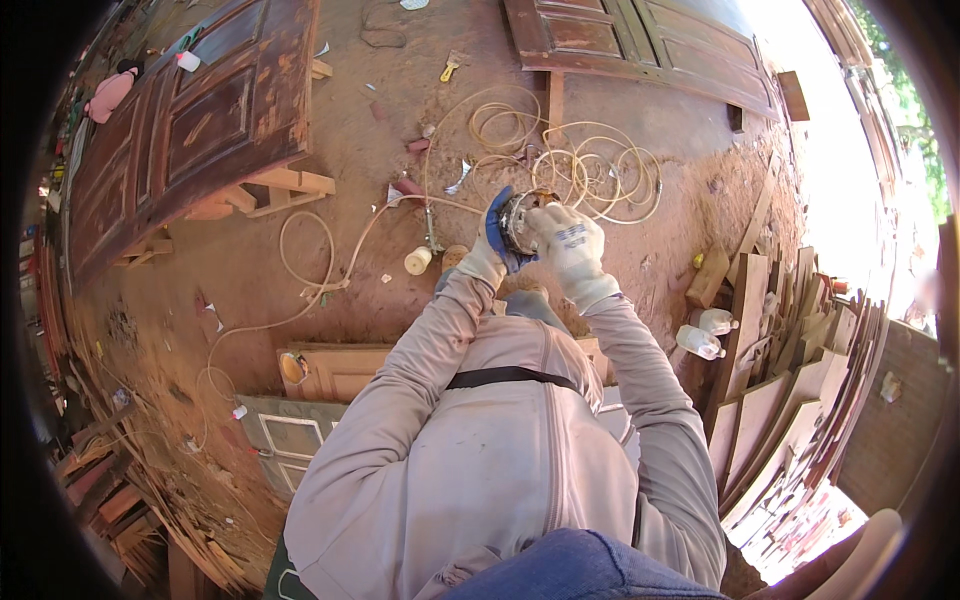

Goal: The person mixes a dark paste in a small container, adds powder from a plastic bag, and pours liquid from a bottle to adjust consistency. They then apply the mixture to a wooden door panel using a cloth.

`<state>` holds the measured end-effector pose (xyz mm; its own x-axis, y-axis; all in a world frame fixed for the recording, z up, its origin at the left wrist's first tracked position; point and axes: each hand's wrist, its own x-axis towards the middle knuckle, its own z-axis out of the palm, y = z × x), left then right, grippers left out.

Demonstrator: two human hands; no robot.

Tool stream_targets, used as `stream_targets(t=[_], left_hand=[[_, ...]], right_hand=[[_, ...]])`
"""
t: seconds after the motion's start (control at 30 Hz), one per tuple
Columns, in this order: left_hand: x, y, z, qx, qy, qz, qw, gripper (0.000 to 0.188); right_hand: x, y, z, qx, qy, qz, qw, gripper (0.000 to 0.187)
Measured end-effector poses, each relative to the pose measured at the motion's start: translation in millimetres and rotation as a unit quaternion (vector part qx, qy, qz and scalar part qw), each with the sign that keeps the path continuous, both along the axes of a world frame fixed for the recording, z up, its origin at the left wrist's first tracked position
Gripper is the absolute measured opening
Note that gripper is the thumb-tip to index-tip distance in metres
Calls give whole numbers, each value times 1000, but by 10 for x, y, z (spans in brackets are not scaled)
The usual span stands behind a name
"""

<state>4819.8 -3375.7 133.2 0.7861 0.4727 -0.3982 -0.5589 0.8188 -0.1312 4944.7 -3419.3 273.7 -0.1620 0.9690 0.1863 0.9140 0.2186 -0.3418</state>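
Observation:
A small round tin [516,228] with a stained pale rim and something brown inside is held out in front of my chest. My left hand [490,243], in a white glove with a blue palm, wraps round its left side. At the tin's right and upper edge is my right hand [570,240], also gloved, with its fingers closed; what they pinch, if anything, is hidden. On the ground just left of my hands lies a spray gun [432,232] with a cream-coloured cup [418,261], joined to a thin yellowish hose [362,252].
Brown panelled doors [215,115] rest on wooden supports at the left; another panelled door [640,45] lies at the far right. Looped hose [600,165] covers the ground ahead. A yellow-handled scraper [449,71], plastic bottles [700,342] and stacked boards [790,400] lie around.

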Motion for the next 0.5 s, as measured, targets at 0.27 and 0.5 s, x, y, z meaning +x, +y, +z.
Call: stream_targets(t=[0.27, 0.5], left_hand=[[-48, -96, 350, 14, 42, -54, 998, 53], [70, -106, 438, 4, 82, -54, 995, 54]], right_hand=[[258, -163, 222, -23, -79, 91, 992, 17], [398, -45, 147, -12, -92, 60, 994, 14]])
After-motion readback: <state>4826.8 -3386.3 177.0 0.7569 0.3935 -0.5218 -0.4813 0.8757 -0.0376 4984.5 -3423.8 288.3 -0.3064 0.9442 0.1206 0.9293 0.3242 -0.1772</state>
